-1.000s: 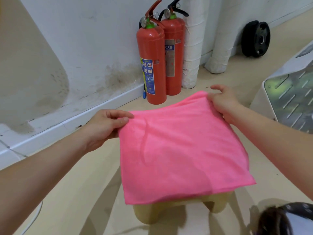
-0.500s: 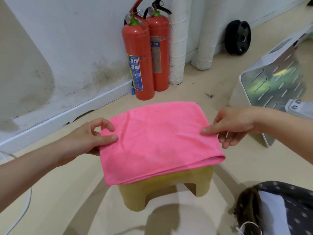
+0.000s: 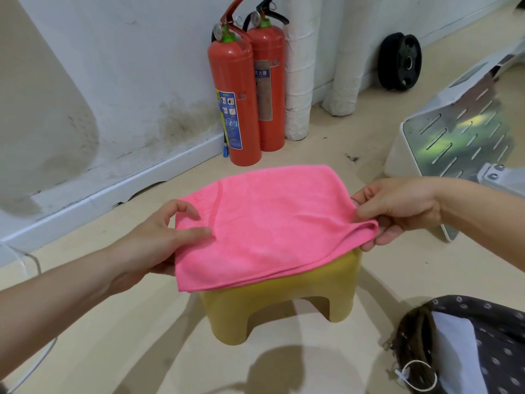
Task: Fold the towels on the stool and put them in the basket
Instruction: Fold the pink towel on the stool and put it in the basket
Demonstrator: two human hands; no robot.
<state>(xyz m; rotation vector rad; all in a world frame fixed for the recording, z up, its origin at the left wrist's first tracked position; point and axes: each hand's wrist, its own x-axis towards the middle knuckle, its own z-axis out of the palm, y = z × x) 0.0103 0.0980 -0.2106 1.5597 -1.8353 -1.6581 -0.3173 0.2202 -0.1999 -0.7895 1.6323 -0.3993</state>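
on one stool (image 3: 279, 307) — one towel (image 3: 272, 223)

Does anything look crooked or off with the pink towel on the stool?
Slightly. The pink towel sits askew on the yellow stool, its near left corner overhanging the seat. At the right corner, pinched by the right hand, the layers bunch unevenly. The left hand grips the left edge.

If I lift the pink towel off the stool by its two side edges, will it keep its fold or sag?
Probably floppy: the pink towel droops over the front edge of the stool and puckers where the right hand pinches it, so the middle should sag. It is likely light too, since a fingertip pinch holds its corner up.
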